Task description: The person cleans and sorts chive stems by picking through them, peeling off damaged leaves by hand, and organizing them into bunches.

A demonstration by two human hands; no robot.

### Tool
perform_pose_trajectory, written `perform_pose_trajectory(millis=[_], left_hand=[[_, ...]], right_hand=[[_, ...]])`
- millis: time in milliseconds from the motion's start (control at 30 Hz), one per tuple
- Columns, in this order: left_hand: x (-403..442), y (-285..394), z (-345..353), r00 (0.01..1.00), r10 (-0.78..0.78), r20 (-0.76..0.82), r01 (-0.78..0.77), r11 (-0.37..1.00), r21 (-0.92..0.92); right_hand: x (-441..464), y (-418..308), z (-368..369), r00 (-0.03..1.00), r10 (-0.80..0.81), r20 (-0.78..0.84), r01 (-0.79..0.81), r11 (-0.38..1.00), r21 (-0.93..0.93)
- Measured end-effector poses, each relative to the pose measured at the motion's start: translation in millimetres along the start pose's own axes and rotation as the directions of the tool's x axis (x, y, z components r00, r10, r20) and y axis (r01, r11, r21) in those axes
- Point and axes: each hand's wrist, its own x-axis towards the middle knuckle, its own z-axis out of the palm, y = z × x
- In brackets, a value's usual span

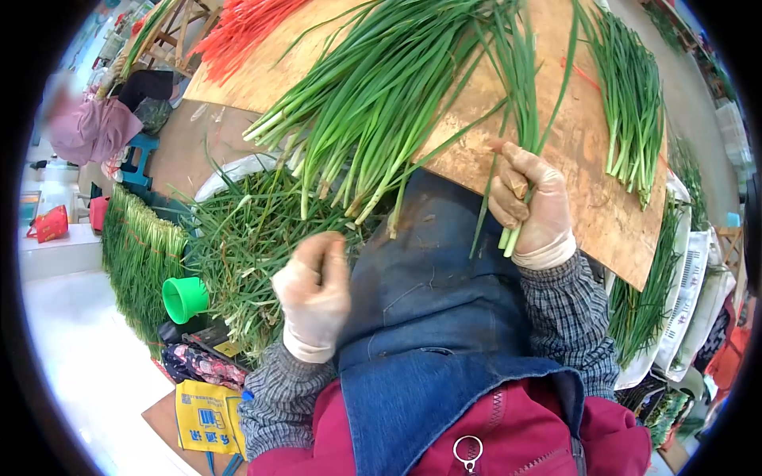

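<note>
My right hand (530, 202), in a thin pale glove, is closed around a few chives (512, 238); their pale cut ends stick out below the fist and the green leaves run up over the board. My left hand (313, 289), gloved too and slightly blurred, is raised beside my lap with thumb and fingers drawn together. Whether anything sits in that pinch I cannot make out. A large loose heap of chives (381, 103) lies on the wooden board (476, 131), root ends overhanging the near edge. Below the left hand's side is a pile of loose leaves (246, 254).
A neat bundle of chives (631, 111) lies on the board's right. Red strips (242, 32) lie at the far left. Stacked bundles (147, 246), a green bucket (185, 299) and a yellow bag (206, 416) stand leftward. Another person (91, 127) sits at upper left.
</note>
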Motion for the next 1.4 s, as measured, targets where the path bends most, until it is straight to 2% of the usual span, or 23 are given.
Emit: perform_pose_trajectory(millis=[67,100,133,167,200,267,367,467,567,633,667,767,800,833,867,900,933,1000,1067,1133,1200,1300,1400], left_hand=[[8.8,17.2,17.8,0.926,0.376,0.021,-0.377,0.926,0.003],[9.3,25.1,31.1,0.917,0.391,0.071,-0.394,0.919,0.024],[10.6,34.5,42.8,0.926,0.306,0.223,-0.332,0.939,0.088],[12.5,37.3,60.4,0.908,0.336,0.251,-0.381,0.911,0.157],[14.4,43.3,76.7,0.902,0.297,0.312,-0.364,0.913,0.184],[18.4,51.6,106.5,0.877,0.120,0.466,-0.255,0.937,0.238],[14.7,39.7,120.4,0.901,0.125,0.416,-0.216,0.959,0.181],[12.6,32.2,81.5,0.901,0.367,0.229,-0.417,0.878,0.235],[30.4,36.3,53.6,0.861,0.471,0.193,-0.495,0.686,0.534],[39.9,31.5,57.4,0.866,0.424,0.266,-0.482,0.562,0.672],[45.8,29.9,61.2,0.865,0.398,0.306,-0.480,0.477,0.736],[64.4,8.8,64.6,0.831,0.480,0.283,-0.464,0.316,0.827],[67.2,8.3,59.8,0.818,0.491,0.301,-0.515,0.388,0.765],[68.4,8.4,54.9,0.844,0.472,0.256,-0.517,0.588,0.622],[69.1,7.4,50.7,0.871,0.440,0.217,-0.490,0.752,0.441],[71.1,3.5,46.6,0.897,0.423,0.131,-0.437,0.893,0.107],[69.1,28.7,32.3,0.934,-0.084,0.348,0.123,0.988,-0.091],[69.8,40.1,23.3,0.759,-0.365,0.539,0.557,0.793,-0.247],[60.8,45.1,27.0,0.725,-0.348,0.594,0.635,0.671,-0.382],[51.2,34.4,37.7,0.815,-0.261,0.517,0.499,0.769,-0.399],[44.7,20.9,43.1,0.938,0.001,0.345,0.068,0.980,-0.187],[33.7,30.9,37.3,0.984,0.141,0.108,-0.142,0.990,0.001],[18.2,19.5,31.1,0.989,0.139,-0.051,-0.141,0.989,-0.046]], right_hand=[[1.0,4.0,-0.5,0.999,0.032,0.038,-0.034,0.999,0.031],[-0.7,2.1,-2.6,0.998,0.031,0.052,-0.034,0.998,0.044],[-3.0,-1.3,-4.5,0.998,0.026,0.065,-0.030,0.998,0.056],[-5.7,-6.3,-4.8,0.997,0.014,0.079,-0.021,0.996,0.088],[-7.7,-10.9,-7.1,0.995,-0.001,0.095,-0.009,0.994,0.113],[-10.7,-16.9,-12.0,0.991,-0.022,0.132,0.000,0.986,0.167],[-15.3,-15.8,-11.2,0.992,-0.056,0.112,0.037,0.986,0.163],[-14.6,-14.9,-14.2,0.991,-0.072,0.115,0.053,0.985,0.163],[-13.6,-10.1,-12.1,0.995,-0.054,0.086,0.041,0.989,0.143],[-13.7,-5.3,-7.1,0.997,-0.017,0.072,0.008,0.992,0.125],[-14.3,-3.1,-4.3,0.998,0.002,0.070,-0.010,0.992,0.124],[-17.1,1.9,-5.4,0.993,0.049,0.103,-0.063,0.989,0.134],[-17.7,2.3,-5.5,0.994,0.046,0.101,-0.055,0.994,0.092],[-18.7,4.7,-3.4,0.994,0.044,0.098,-0.049,0.998,0.048],[-19.3,7.7,-0.6,0.994,0.043,0.096,-0.044,0.999,0.004],[-19.8,12.2,3.3,0.992,0.046,0.117,-0.039,0.997,-0.062],[-20.0,17.6,10.9,0.993,0.064,0.099,-0.053,0.992,-0.111],[-15.8,27.8,29.1,0.992,0.125,-0.023,-0.127,0.979,-0.161],[-9.0,41.1,29.9,0.992,0.123,0.008,-0.118,0.968,-0.223],[-7.5,45.6,33.5,0.990,0.141,-0.002,-0.139,0.971,-0.195],[-3.5,50.7,32.9,0.987,0.163,-0.009,-0.162,0.972,-0.169],[-8.2,50.6,41.9,0.983,0.180,0.042,-0.174,0.978,-0.114],[-11.6,54.3,49.5,0.973,0.215,0.080,-0.209,0.975,-0.075]])
